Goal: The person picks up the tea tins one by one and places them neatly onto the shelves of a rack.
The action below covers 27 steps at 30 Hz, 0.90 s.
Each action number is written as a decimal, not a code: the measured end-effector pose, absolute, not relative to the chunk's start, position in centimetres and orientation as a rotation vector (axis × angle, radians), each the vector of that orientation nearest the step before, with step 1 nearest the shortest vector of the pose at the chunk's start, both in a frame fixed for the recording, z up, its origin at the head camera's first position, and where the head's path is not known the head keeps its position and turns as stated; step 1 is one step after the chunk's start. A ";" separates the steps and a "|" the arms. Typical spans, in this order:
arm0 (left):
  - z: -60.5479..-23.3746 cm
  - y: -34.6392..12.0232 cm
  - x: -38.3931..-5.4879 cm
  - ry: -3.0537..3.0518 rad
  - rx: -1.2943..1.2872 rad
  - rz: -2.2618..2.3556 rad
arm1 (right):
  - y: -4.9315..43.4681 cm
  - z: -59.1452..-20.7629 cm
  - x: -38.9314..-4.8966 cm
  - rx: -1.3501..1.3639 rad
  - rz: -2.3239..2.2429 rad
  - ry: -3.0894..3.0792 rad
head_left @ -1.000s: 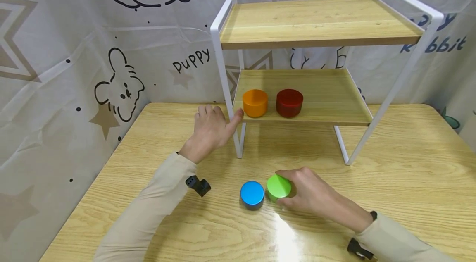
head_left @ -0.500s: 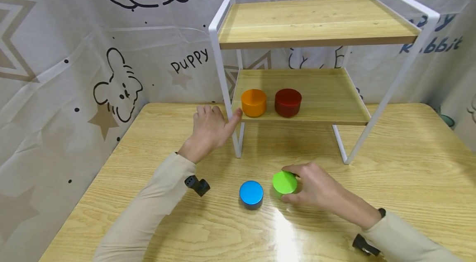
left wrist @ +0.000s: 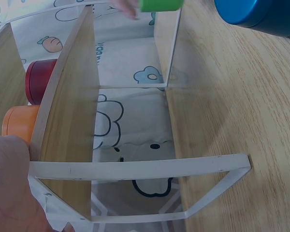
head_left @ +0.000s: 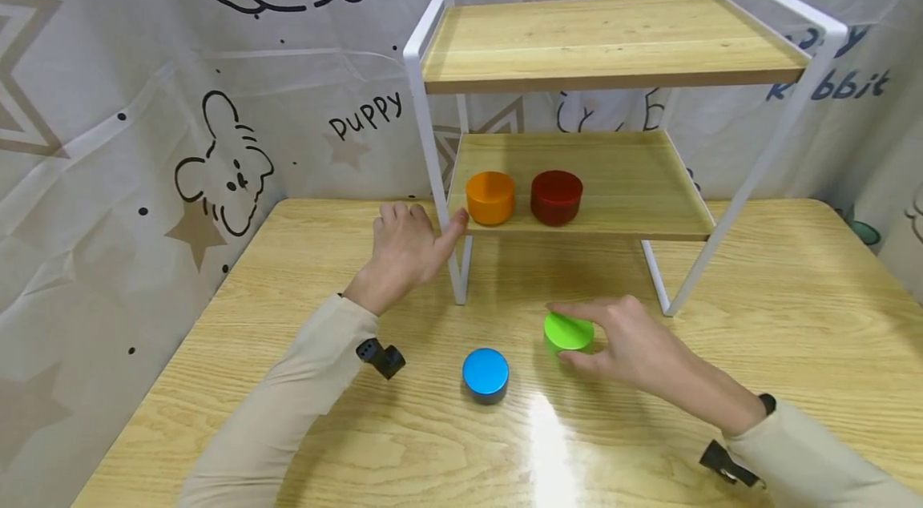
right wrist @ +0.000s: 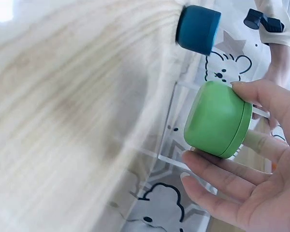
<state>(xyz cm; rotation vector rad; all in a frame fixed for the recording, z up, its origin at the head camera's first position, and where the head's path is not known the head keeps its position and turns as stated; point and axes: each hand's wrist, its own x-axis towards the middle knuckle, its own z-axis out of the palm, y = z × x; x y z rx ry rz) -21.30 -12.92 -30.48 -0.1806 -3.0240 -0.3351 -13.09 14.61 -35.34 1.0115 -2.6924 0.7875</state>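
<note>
My right hand (head_left: 642, 340) pinches a green round lidded tin (right wrist: 215, 118) between thumb and fingers. In the right wrist view the tin hangs tilted, apart from the table. A blue round tin (head_left: 485, 373) stands on the table to its left. My left hand (head_left: 407, 247) grips the white left front post of a two-tier shelf rack (head_left: 562, 82), its thumb across the post. On the lower shelf, beside that thumb, sit an orange tin (head_left: 490, 199) and a dark red tin (head_left: 556, 199) side by side. The fingertips of my left hand are mostly hidden in the head view.
The wooden table (head_left: 346, 444) extends around and beneath the rack. The rack's right leg (head_left: 692, 272) stands to the right of the green tin. Behind the table hangs a pale curtain (head_left: 317, 67) printed with animals and stars. The upper shelf overhangs the lower one.
My right hand has carried the green tin away from the blue tin, rightward and toward the rack. My left hand stays on the post; the view has shifted slightly.
</note>
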 end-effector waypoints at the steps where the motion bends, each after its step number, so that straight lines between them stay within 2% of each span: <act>1: -30.5 -12.9 -21.3 -3.025 -0.179 -0.335 | 14.7 -35.1 -13.1 0.993 0.783 -2.698; 6: -30.5 -12.9 -21.3 -3.022 -0.185 -0.345 | 15.3 -33.5 -13.0 0.879 0.765 -2.754; 27: -30.2 -13.0 -21.3 -3.045 -0.192 -0.346 | 18.9 -24.9 -14.5 0.806 0.650 -2.666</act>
